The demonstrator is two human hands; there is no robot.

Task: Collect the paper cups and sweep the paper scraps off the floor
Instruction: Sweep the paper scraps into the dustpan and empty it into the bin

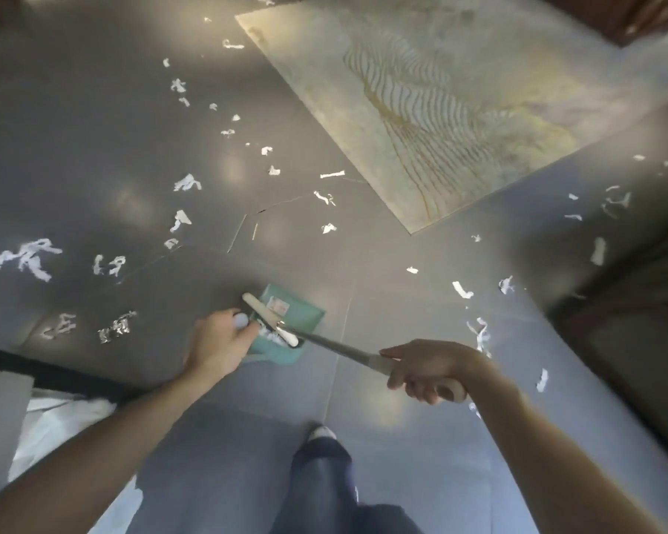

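Note:
White paper scraps (188, 183) lie scattered over the grey tiled floor (93, 129), with more scraps to the right (461, 290) and left (28, 258). A teal dustpan (299, 312) rests on the floor below centre, with a few scraps in it. My left hand (220, 343) grips the white top of the dustpan's handle. My right hand (429, 370) grips the cream handle of a broom (270, 316), whose head lies across the dustpan. No paper cups are in view.
A pale patterned rug (459, 109) covers the floor at upper right. Dark furniture (633, 321) stands along the right edge. A white cloth or bag (55, 425) and a black strip lie at lower left. My leg and shoe (321, 468) are at the bottom centre.

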